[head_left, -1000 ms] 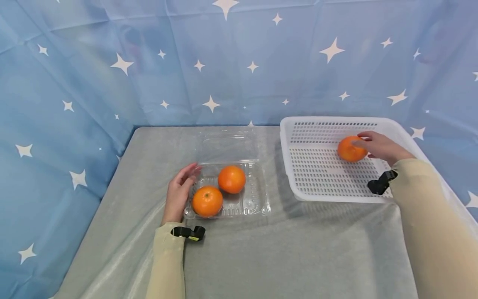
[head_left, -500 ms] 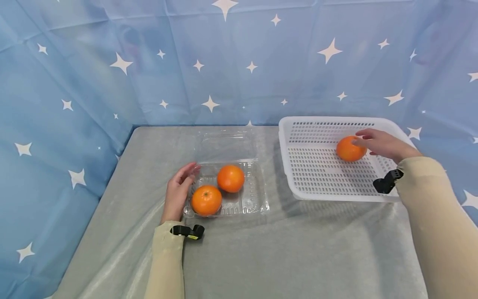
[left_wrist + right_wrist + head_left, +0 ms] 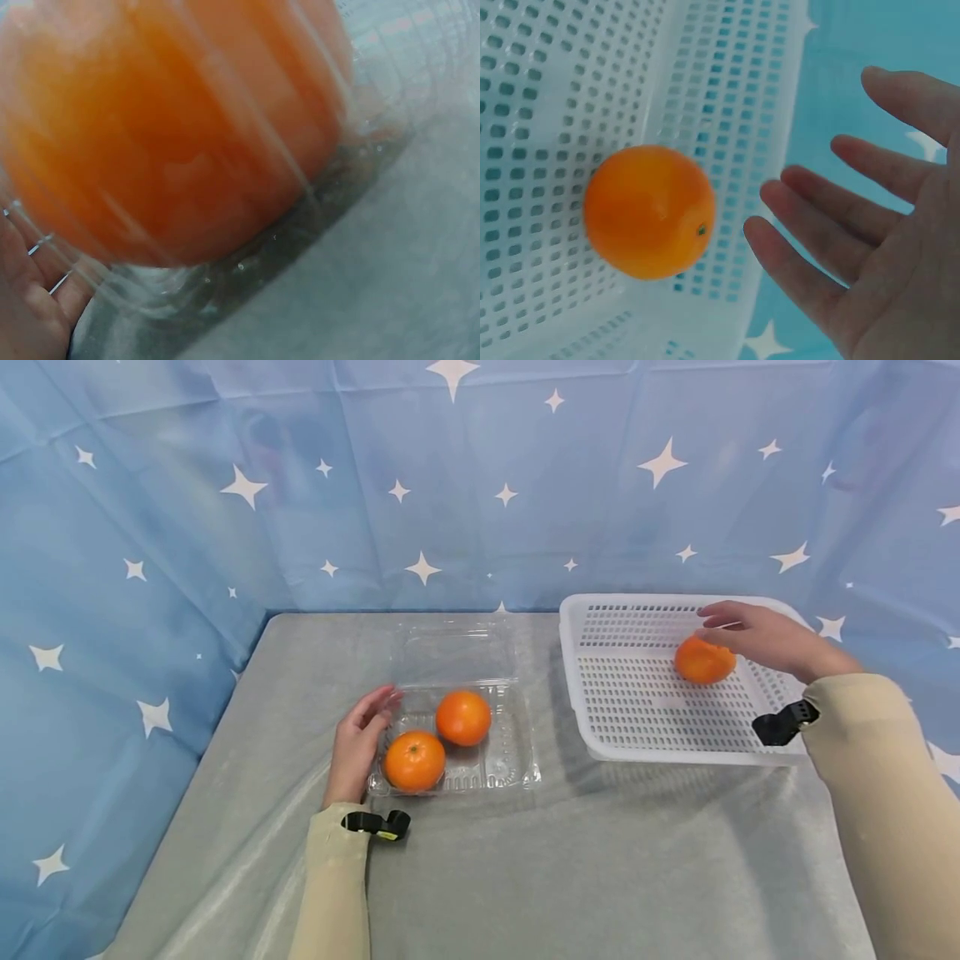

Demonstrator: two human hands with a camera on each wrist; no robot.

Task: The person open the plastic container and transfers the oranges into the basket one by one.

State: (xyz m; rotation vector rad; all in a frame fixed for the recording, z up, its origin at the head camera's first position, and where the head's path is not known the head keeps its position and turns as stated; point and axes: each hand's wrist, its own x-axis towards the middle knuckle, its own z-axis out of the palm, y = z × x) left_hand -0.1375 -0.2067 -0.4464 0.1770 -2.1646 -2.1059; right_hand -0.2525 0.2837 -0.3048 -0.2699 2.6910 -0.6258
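In the head view my left hand [image 3: 358, 743] rests at the left side of a clear plastic clamshell box [image 3: 510, 739], fingers relaxed along its wall. Two oranges sit in that box: one at the front left [image 3: 414, 762], another behind it [image 3: 463, 718]. Seen through the plastic, the nearer orange [image 3: 172, 127] fills much of the left wrist view. On the right, a third orange [image 3: 703, 662] lies in a white perforated basket [image 3: 637, 753]. My right hand [image 3: 772, 635] hovers over it with fingers spread; a gap shows between the fingertips and the orange [image 3: 649, 212] in the right wrist view.
The clamshell's clear lid [image 3: 456, 653] lies folded back toward the curtain. A grey cloth [image 3: 600, 860] covers the table. Blue star-patterned curtain [image 3: 525, 527] hangs behind and at the left. The basket's raised rim [image 3: 573, 677] faces the clamshell across a strip of cloth.
My right hand has let go of the orange in the basket, with its fingers lifting up and away to the right. The left hand and the clamshell have stayed in place.
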